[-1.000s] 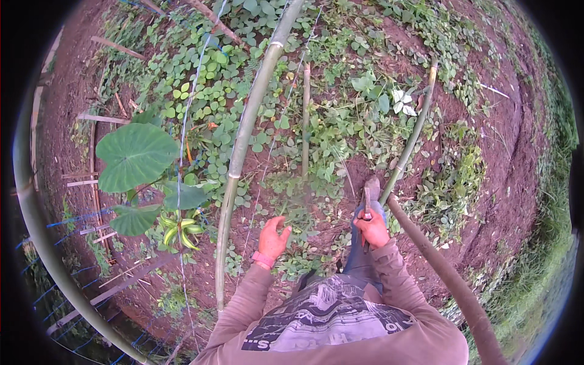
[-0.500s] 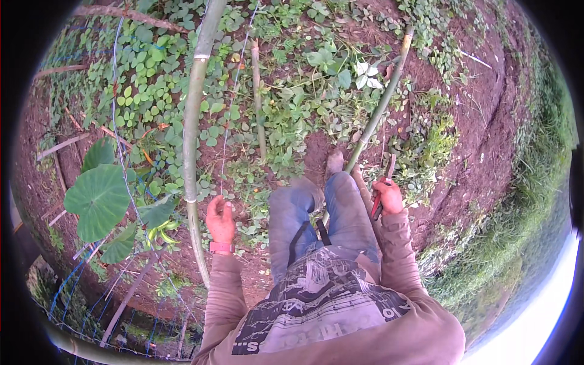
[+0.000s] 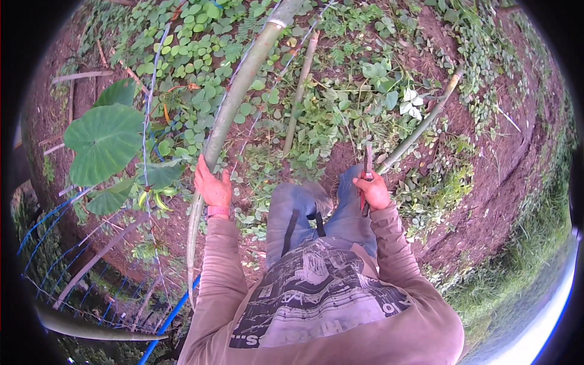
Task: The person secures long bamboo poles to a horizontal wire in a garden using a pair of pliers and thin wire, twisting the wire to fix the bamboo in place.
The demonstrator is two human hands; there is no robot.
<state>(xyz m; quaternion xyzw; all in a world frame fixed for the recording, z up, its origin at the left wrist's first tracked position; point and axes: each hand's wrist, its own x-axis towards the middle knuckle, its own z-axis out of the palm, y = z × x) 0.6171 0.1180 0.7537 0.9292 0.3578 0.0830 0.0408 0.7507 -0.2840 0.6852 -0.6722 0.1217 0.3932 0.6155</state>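
Note:
At the left, my left hand (image 3: 213, 188) lies against a long green bamboo pole (image 3: 244, 82), its fingers over the pole and the thumb standing off to the right. My right hand (image 3: 373, 191) is closed round pliers (image 3: 367, 163) with red handles, their metal jaws pointing up and away from me. Past this hand, a second, thinner bamboo pole (image 3: 420, 134) slants away to the far right. Its near end is hidden behind my hand and leg.
A thin wire (image 3: 146, 131) strung beside broad taro-like leaves (image 3: 103, 143) runs along the left. A short wooden stake (image 3: 301, 94) stands among low vines. Blue cords (image 3: 61, 213) and a blue pipe (image 3: 173, 319) are at the lower left. Grass (image 3: 517, 261) borders the bare soil on the right.
My left hand has moved up and left onto the bamboo pole. My right hand with the pliers has shifted left and slightly up. The whole view has turned.

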